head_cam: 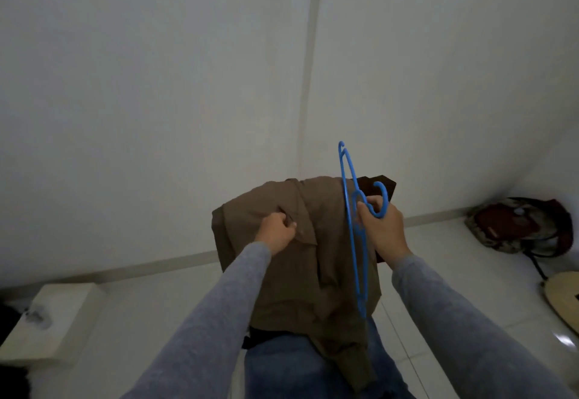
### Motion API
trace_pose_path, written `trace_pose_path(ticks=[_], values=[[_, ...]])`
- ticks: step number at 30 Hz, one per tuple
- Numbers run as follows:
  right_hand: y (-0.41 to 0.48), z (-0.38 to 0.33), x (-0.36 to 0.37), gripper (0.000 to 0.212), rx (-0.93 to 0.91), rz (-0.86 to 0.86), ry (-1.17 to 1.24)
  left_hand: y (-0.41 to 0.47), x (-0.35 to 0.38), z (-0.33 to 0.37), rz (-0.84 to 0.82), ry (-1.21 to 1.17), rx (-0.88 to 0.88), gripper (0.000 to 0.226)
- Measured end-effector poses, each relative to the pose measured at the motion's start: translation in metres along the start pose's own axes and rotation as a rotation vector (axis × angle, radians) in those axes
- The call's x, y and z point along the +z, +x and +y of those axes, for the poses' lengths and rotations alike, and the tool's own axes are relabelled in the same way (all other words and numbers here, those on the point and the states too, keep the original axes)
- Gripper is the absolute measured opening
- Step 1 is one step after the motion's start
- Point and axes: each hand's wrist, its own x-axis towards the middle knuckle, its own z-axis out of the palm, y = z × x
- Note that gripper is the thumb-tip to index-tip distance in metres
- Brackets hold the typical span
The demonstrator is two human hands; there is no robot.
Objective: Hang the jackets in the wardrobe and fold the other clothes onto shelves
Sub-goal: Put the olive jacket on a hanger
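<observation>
A brown jacket (297,273) hangs in front of me at the middle of the head view, bunched and drooping over my legs. My left hand (277,231) grips the jacket's fabric near its collar. My right hand (380,226) holds a blue plastic hanger (355,242) by the base of its hook, edge-on to me, beside the jacket's right side. A darker brown piece (376,187) shows behind the hanger hook; I cannot tell whether it is the jacket's lining or another item.
A pale wall fills the upper view, meeting a light tiled floor (438,257). A red and dark bag (520,226) lies at the right by the wall. A round tan object (564,298) sits at the right edge. A cream block (53,320) stands at lower left.
</observation>
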Motion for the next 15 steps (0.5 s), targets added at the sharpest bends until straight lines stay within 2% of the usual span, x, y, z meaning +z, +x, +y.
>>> trace_pose_path(ticks=[2,5,8,12,15], values=[[0.001,0.001,0.013,0.015,0.061,-0.045,0.005,-0.013,0.013,-0.013,-0.156,0.019,0.058,0.018],[-0.003,0.002,0.039,0.022,0.109,-0.167,-0.098,-0.031,0.034,-0.028,-0.33,0.131,0.152,0.024],[-0.01,-0.001,0.065,0.025,0.143,-0.176,-0.132,-0.049,0.051,-0.033,-0.451,0.173,0.281,0.028],[-0.016,0.001,0.092,0.031,0.183,-0.206,-0.178,-0.06,0.06,-0.038,-0.51,0.153,0.345,0.027],[-0.014,0.003,0.102,0.014,0.195,-0.211,-0.19,-0.057,0.055,-0.049,-0.504,0.184,0.36,0.029]])
